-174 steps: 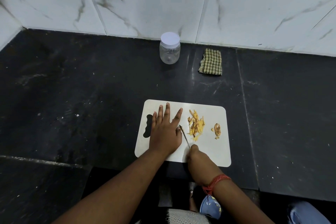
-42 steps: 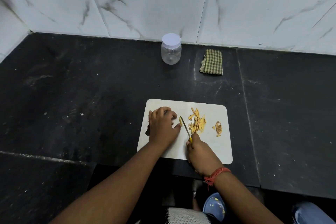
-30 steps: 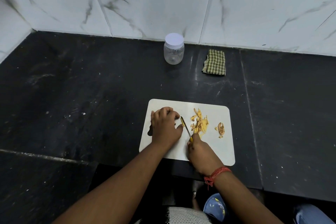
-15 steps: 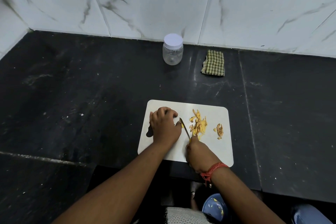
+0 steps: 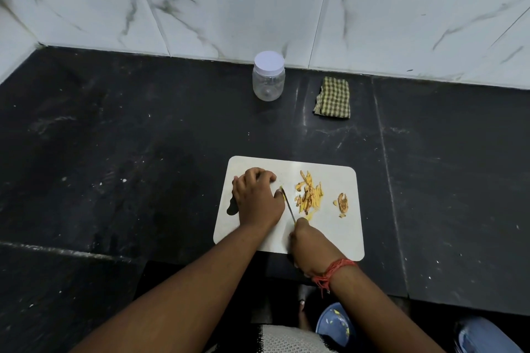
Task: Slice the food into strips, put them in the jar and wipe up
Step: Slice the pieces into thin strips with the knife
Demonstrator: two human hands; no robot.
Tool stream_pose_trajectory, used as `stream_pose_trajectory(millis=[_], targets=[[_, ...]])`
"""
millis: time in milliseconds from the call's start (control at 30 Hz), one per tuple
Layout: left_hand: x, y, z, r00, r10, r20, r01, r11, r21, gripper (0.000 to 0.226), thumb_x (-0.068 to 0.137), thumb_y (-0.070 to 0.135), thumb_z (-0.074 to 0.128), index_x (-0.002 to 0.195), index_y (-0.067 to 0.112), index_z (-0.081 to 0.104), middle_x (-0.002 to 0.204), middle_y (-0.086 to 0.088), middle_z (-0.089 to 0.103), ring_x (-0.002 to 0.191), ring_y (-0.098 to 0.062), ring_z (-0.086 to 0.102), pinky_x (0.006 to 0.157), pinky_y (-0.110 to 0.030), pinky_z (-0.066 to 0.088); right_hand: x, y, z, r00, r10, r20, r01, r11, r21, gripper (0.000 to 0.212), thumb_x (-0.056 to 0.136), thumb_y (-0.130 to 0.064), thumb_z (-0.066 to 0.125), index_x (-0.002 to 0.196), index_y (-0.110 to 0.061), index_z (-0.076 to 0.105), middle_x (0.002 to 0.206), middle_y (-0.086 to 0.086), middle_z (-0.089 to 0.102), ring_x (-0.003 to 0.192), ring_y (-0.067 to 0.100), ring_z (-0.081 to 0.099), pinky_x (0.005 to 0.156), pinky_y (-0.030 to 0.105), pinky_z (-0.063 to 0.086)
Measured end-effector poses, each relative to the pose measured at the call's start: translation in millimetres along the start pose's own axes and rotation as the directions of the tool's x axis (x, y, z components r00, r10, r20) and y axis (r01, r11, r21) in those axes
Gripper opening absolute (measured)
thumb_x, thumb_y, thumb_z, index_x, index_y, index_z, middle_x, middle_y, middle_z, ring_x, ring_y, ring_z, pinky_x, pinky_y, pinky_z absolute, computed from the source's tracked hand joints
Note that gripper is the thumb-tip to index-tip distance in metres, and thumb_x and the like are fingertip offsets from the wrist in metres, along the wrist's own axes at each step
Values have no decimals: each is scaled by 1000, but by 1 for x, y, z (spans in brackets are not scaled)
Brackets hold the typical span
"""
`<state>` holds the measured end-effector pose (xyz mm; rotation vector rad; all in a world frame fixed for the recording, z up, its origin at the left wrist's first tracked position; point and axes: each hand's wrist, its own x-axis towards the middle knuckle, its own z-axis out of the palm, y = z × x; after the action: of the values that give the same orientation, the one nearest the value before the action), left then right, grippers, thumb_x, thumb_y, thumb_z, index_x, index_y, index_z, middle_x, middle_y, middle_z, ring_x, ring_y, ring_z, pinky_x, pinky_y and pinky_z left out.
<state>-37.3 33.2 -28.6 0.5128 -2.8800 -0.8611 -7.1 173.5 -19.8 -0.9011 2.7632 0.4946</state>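
A white cutting board [image 5: 338, 238] lies on the black counter. On it is a heap of yellow food strips [image 5: 309, 192] and, to the right, a small brownish scrap [image 5: 342, 201]. My left hand [image 5: 256, 198] rests on the board's left part with fingers curled over a piece of food that is hidden under them. My right hand [image 5: 309, 246] grips a thin knife [image 5: 287, 204], whose blade lies right beside my left thumb. A clear jar [image 5: 268, 76] with a white lid stands at the back by the wall.
A folded green checked cloth [image 5: 332, 97] lies to the right of the jar. White marble tiles [image 5: 258, 3] back the counter. A blue object [image 5: 334, 324] shows below the counter's front edge near my right forearm.
Earlier my left hand lay flat on the board; now its fingers are curled. The knife has made small cutting moves beside the left thumb. Jar, cloth and strips have stayed put.
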Motion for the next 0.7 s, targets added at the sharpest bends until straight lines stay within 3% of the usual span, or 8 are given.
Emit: stream_pose_trajectory(millis=[67, 133, 300, 367, 433, 500, 600, 700], targets=[[0, 0, 0, 1000, -1, -1, 1, 1000, 0, 24, 84, 28, 68, 107, 28, 61, 122, 4, 49, 120, -24, 38, 113, -53, 29, -12, -2, -6, 925, -166, 342, 195, 979, -51, 53, 101, -23, 18, 53, -27, 41, 49, -9, 27, 41, 5, 9, 42, 23, 10], [0, 0, 0, 1000, -1, 1, 1, 1000, -8, 25, 84, 27, 68, 108, 28, 61, 122, 4, 49, 120, -23, 38, 114, -53, 29, -15, -5, -21, 858, -344, 381, 370, 929, 7, 38, 96, -10, 40, 59, -13, 42, 58, -4, 39, 49, 14, 31, 48, 31, 14], [-1, 0, 0, 1000, -4, 2, 4, 1000, -5, 25, 84, 27, 68, 108, 27, 61, 123, 4, 50, 120, -24, 39, 113, -53, 29, -26, -5, -19, 865, -112, 489, 48, 989, 140, 43, 100, -14, 34, 58, -19, 43, 52, -7, 32, 42, 11, 20, 45, 30, 6], [-1, 0, 0, 1000, -4, 4, 4, 1000, -5, 25, 85, 28, 67, 109, 27, 61, 124, 3, 50, 121, -24, 38, 114, -53, 29, -32, -3, -24, 949, 9, 316, -146, 898, 414, 55, 99, -23, 10, 57, -31, 44, 47, -10, 21, 43, 3, -4, 39, 22, -3], [-1, 0, 0, 1000, -3, 3, 3, 1000, -1, 25, 86, 30, 67, 109, 27, 61, 125, 3, 50, 121, -23, 38, 114, -52, 30, -36, -1, -37, 951, 88, 295, -255, 762, 595, 41, 101, -20, 17, 88, -24, 55, 61, -13, 31, 48, -2, 10, 43, 11, 11], [-1, 0, 0, 1000, -1, -1, 1, 1000, 0, 24, 86, 30, 67, 109, 27, 61, 124, 3, 50, 121, -23, 38, 114, -52, 30, -43, -7, -26, 960, 115, 255, -259, 705, 660, 18, 99, -8, 33, 112, -10, 45, 74, -3, 41, 57, 4, 32, 52, 24, 32], [-1, -1, 0, 1000, 5, 6, -5, 1000, 1, 24, 86, 30, 66, 110, 27, 61, 125, 4, 50, 122, -23, 39, 114, -52, 28, -47, -7, -27, 945, 88, 314, -295, 640, 710, 12, 96, -2, 35, 104, -9, 39, 72, -4, 41, 70, 17, 55, 62, 26, 37], [-2, -2, -1, 1000, 17, 18, -17, 1000, -4, 24, 88, 29, 65, 111, 28, 60, 125, 5, 50, 122, -23, 39, 114, -52, 28, -51, -3, -31, 903, 68, 424, -412, 414, 812, 5, 101, -15, 34, 96, -16, 37, 78, 5, 51, 64, 17, 54, 55, 24, 39]])
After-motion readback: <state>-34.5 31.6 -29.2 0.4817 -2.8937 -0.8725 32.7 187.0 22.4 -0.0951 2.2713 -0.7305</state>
